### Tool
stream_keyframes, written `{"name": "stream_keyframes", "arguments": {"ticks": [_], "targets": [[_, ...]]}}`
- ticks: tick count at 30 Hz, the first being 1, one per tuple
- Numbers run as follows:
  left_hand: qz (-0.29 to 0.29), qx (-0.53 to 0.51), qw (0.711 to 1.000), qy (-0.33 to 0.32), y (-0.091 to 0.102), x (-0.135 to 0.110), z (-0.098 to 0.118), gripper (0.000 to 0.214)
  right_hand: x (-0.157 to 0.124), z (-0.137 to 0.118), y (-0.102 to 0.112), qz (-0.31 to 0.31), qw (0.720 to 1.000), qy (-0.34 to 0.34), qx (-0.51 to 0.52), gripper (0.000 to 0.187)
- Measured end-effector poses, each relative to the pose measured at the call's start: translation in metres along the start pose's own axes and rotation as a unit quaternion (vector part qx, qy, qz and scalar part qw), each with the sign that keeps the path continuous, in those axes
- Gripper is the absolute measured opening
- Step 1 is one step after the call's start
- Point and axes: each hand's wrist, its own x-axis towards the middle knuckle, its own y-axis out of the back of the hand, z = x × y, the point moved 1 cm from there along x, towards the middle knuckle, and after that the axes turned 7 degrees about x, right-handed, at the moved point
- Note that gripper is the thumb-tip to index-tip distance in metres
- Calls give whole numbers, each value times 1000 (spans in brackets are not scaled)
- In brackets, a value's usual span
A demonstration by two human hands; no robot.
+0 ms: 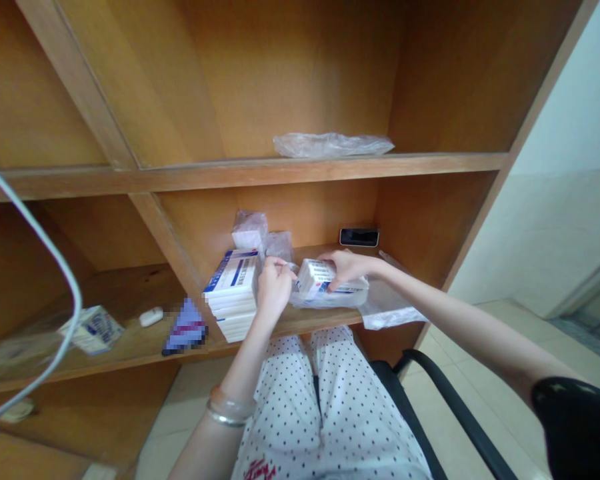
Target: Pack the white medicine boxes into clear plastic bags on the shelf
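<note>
Gently, the right hand (350, 265) closes over a white carton (315, 279) on clear plastic film (330, 300), while the left hand (275, 287) seems to pinch the film, though this is hard to see.

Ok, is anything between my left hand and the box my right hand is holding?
Only clear plastic wrap seems to lie there. Your left hand is right beside the white box in your right hand, with no other object visible between them.

white cartons (233, 297) block the left hand (275, 288) leftward; free room rises to the upper shelf (245, 175).
</note>
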Motion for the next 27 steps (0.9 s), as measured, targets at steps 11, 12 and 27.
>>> {"name": "stream_keyframes", "arguments": {"ticks": [11,12,27], "targets": [[-225,219,949,-20,10,-4,6,24,1,-9,-5,-41,998,43,-28,71],[-218,218,951,-26,10,-4,7,22,1,-9,-4,-42,998,42,-28,70],[-166,-381,909,40,18,-11,58,16,8,-12,-18,12,998,41,-51,78]]}}
